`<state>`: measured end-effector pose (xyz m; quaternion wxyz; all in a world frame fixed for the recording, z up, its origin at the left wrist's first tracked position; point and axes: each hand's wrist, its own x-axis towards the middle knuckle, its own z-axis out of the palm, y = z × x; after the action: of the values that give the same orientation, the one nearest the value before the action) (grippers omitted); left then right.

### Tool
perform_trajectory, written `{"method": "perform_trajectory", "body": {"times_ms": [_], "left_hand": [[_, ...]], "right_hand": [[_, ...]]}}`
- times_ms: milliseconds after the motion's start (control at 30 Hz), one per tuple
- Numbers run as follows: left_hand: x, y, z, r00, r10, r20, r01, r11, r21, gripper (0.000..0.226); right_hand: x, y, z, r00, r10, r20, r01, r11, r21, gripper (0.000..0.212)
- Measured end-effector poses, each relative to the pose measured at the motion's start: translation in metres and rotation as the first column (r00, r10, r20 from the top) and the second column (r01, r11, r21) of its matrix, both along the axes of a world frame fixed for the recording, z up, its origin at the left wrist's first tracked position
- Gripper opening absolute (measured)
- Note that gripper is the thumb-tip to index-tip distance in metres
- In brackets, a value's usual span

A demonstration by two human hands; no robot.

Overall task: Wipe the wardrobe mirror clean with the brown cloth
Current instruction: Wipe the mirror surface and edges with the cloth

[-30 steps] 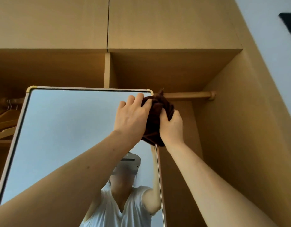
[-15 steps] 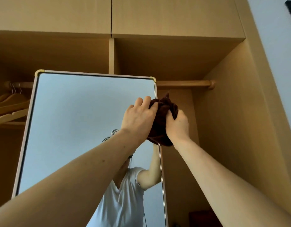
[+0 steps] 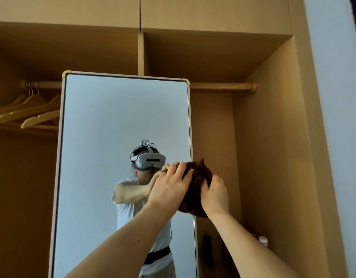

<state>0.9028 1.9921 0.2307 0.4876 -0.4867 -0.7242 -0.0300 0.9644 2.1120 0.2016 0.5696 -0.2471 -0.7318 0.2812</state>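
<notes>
Head view: left hand (image 3: 169, 189) and right hand (image 3: 214, 195) clutch bunched dark-brown cloth (image 3: 197, 175) between them at right edge of tall pale-framed wardrobe mirror (image 3: 113, 117); mid-wipe, next probably needs firm sweep across glass left of left hand.

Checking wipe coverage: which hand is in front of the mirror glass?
The left hand, over the mirror glass; the right hand grips the brown cloth beyond its right edge.

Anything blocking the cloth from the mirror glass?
Nothing visible. The left hand and right hand grip the bunched brown cloth at the right edge of the mirror; its glass alongside is unobstructed.
</notes>
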Motion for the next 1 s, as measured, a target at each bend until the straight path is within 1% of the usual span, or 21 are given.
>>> {"method": "perform_trajectory", "body": {"times_ms": [100,167,200,267,400,467,533,600,700,767,833,867,900,933,967,1000], "left_hand": [[0.013,-0.009,-0.024,0.999,0.045,0.015,-0.044,0.996,-0.072,0.049],[0.023,-0.020,-0.030,0.997,0.075,0.002,-0.074,0.996,-0.055,0.042],[0.025,-0.024,-0.033,0.996,0.083,0.013,-0.082,0.994,-0.077,0.040],[0.025,-0.033,-0.038,0.993,0.113,0.038,-0.107,0.985,-0.136,0.040],[0.025,-0.061,-0.042,0.991,0.124,0.057,-0.116,0.985,-0.124,0.042],[0.028,-0.077,-0.044,0.987,0.118,0.111,-0.103,0.986,-0.129,0.043],[0.032,-0.091,-0.048,0.978,0.117,0.175,-0.098,0.989,-0.113,0.042],[0.038,-0.108,-0.053,0.942,0.120,0.314,-0.093,0.991,-0.098,0.042],[0.046,-0.134,-0.063,0.837,0.098,0.539,-0.063,0.995,-0.083,0.041],[0.052,-0.149,-0.069,0.757,0.042,0.652,-0.038,0.999,-0.021,0.046],[0.060,-0.155,-0.075,0.681,-0.045,0.731,-0.041,0.994,0.100,0.049],[0.062,-0.156,-0.080,0.644,-0.080,0.761,-0.061,0.986,0.156,0.051],[0.067,-0.155,-0.085,0.598,-0.108,0.794,-0.093,0.975,0.202,0.055],[0.071,-0.153,-0.090,0.526,-0.151,0.837,-0.126,0.959,0.253,0.058],[0.076,-0.151,-0.095,0.421,-0.216,0.881,-0.170,0.935,0.310,0.063],[0.082,-0.150,-0.100,0.291,-0.301,0.908,-0.226,0.901,0.371,0.068]], "right_hand": [[0.019,-0.003,-0.015,0.971,0.001,0.239,0.005,1.000,-0.027,0.028],[0.034,-0.010,-0.016,0.937,-0.025,0.349,0.024,1.000,0.006,0.029],[0.041,-0.013,-0.014,0.922,-0.047,0.384,0.039,0.999,0.030,0.029],[0.053,-0.023,-0.011,0.898,-0.101,0.429,0.067,0.993,0.093,0.029],[0.067,-0.049,-0.005,0.871,-0.169,0.461,0.065,0.970,0.232,0.029],[0.069,-0.063,-0.005,0.858,-0.186,0.478,0.052,0.959,0.280,0.032],[0.070,-0.075,-0.007,0.847,-0.163,0.505,0.020,0.961,0.277,0.036],[0.071,-0.084,-0.010,0.828,-0.083,0.555,-0.041,0.977,0.207,0.043],[0.076,-0.092,-0.017,0.782,0.106,0.614,-0.179,0.982,0.059,0.047],[0.083,-0.099,-0.023,0.733,0.312,0.605,-0.319,0.942,-0.099,0.043],[0.094,-0.104,-0.031,0.672,0.552,0.493,-0.455,0.834,-0.313,0.032],[0.099,-0.106,-0.034,0.640,0.641,0.425,-0.501,0.767,-0.402,0.023],[0.104,-0.106,-0.037,0.614,0.696,0.373,-0.532,0.713,-0.456,0.018],[0.108,-0.105,-0.041,0.601,0.728,0.330,-0.549,0.676,-0.491,0.021],[0.113,-0.103,-0.043,0.603,0.747,0.281,-0.560,0.647,-0.518,0.027],[0.117,-0.102,-0.045,0.616,0.754,0.227,-0.562,0.623,-0.544,0.032]]}}
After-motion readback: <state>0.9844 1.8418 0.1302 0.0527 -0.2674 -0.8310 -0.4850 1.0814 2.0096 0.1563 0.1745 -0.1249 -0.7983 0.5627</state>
